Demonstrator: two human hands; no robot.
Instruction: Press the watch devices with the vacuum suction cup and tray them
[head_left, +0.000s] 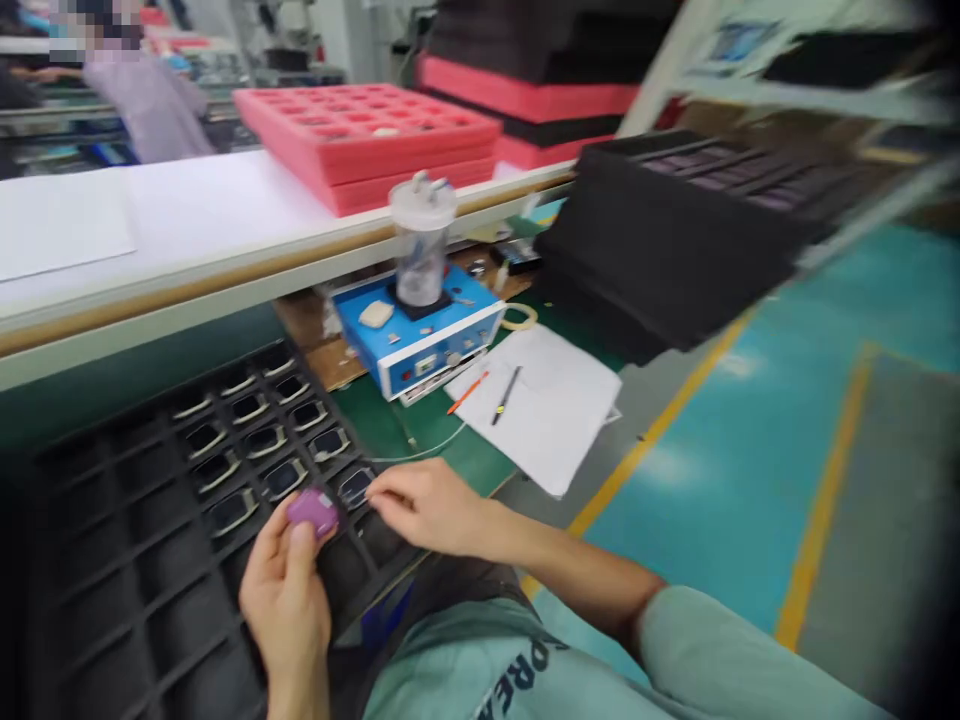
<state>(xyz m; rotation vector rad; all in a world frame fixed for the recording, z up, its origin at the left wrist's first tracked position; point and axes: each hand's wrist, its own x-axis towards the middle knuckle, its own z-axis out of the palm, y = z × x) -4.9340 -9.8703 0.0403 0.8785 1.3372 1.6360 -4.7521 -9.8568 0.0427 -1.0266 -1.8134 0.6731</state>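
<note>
My left hand (289, 590) is closed around a small purple rounded piece (315, 512) with a pale label, and holds it above the front of a black foam tray (176, 585). My right hand (431, 505) has thumb and forefinger pinched at the right edge of a watch case (355, 487) with a dark face. That case is at a cell in the tray's right column; whether it is lifted I cannot tell. Several similar watch cases (264, 440) with light rims lie in the cells behind and to the left.
Behind the tray stands a blue box-shaped device (420, 345) with a lidded clear cup (421, 245) on top. White paper (555, 410) with two pens lies to its right. A shelf (187, 285) overhangs, carrying pink foam trays (375, 150). Black foam trays (675, 240) are stacked at right.
</note>
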